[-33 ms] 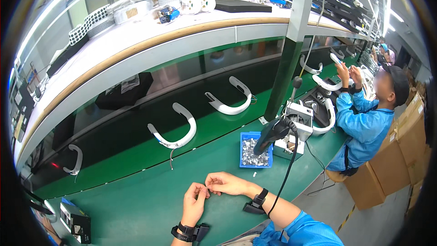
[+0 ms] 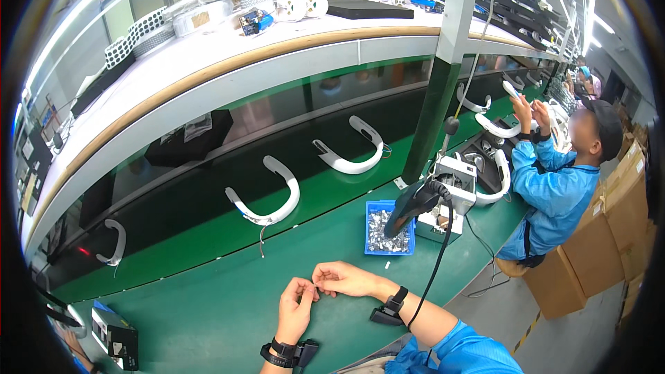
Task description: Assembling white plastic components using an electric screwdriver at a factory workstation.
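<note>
The left hand (image 2: pixel 296 307) and right hand (image 2: pixel 344 280) meet, fingers curled nearly closed; I cannot tell whether they hold anything. Beyond, on the green tabletop (image 2: pixel 201 318), sits a blue rectangular plastic tray (image 2: pixel 378 206) of small silvery pieces (image 2: pixel 382 234).

No lettering I can read from my end, faint marks on the black box (image 2: pixel 125 341), too small for me

The head-worn fisheye looks down across the workbench (image 2: pixel 208 318).
</note>
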`<act>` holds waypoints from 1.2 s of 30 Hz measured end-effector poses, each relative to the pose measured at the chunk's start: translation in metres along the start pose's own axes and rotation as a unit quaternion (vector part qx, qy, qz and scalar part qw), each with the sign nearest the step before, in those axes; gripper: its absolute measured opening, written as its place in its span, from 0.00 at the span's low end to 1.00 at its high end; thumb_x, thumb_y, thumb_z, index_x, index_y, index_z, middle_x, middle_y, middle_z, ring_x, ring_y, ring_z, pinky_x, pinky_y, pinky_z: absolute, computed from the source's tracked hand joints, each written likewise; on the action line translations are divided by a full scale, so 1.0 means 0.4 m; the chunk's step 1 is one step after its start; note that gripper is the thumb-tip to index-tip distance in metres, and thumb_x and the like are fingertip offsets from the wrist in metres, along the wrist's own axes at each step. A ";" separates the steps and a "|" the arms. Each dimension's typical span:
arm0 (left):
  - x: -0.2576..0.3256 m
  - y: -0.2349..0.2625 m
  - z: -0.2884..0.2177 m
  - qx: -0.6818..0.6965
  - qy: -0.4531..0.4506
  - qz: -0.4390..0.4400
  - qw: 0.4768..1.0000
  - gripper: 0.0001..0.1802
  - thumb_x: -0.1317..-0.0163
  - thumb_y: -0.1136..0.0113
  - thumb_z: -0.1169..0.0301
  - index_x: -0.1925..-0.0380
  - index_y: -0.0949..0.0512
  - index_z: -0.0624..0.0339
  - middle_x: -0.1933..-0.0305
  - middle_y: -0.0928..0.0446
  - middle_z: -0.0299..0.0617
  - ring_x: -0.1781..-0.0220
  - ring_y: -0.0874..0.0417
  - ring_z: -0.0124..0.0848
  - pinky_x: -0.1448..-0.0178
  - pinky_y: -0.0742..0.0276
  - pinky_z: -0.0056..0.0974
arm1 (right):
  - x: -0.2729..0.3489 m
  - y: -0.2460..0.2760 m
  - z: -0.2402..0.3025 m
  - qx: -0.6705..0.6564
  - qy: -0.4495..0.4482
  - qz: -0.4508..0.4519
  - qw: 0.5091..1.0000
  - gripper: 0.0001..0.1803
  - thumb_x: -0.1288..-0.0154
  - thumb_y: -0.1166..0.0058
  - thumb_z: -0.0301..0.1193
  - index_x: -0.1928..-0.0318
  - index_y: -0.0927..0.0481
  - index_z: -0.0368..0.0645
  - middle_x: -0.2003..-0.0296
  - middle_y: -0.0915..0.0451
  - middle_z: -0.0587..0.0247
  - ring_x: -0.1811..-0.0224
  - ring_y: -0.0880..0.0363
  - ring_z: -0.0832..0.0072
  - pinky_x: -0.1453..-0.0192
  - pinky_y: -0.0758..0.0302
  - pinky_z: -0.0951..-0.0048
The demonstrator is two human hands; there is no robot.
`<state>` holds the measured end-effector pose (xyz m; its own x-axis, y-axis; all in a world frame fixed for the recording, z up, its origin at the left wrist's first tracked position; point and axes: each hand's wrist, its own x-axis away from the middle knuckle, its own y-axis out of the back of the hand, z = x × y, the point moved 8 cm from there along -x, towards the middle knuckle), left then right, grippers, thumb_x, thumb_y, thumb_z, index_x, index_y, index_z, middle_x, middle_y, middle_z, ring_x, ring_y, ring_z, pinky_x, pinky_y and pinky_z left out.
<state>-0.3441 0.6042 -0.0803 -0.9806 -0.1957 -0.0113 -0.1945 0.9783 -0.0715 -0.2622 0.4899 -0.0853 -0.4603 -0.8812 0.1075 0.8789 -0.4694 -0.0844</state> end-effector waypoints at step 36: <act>0.068 0.112 0.008 -0.023 -0.022 -0.008 0.999 0.05 0.22 0.44 0.74 0.59 0.23 0.64 0.65 0.18 0.37 0.61 0.17 0.26 0.52 0.20 0.33 | -0.044 -0.124 -0.007 0.016 0.003 0.007 1.000 0.07 0.20 0.46 0.29 0.51 0.24 0.39 0.61 0.21 0.68 0.61 0.24 0.81 0.58 0.23 0.77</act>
<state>-0.3794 0.6426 -0.0871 -0.9754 -0.2138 -0.0541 -0.2127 0.9768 -0.0251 -0.2981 0.5285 -0.0857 -0.4494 -0.8876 0.1006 0.8885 -0.4558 -0.0532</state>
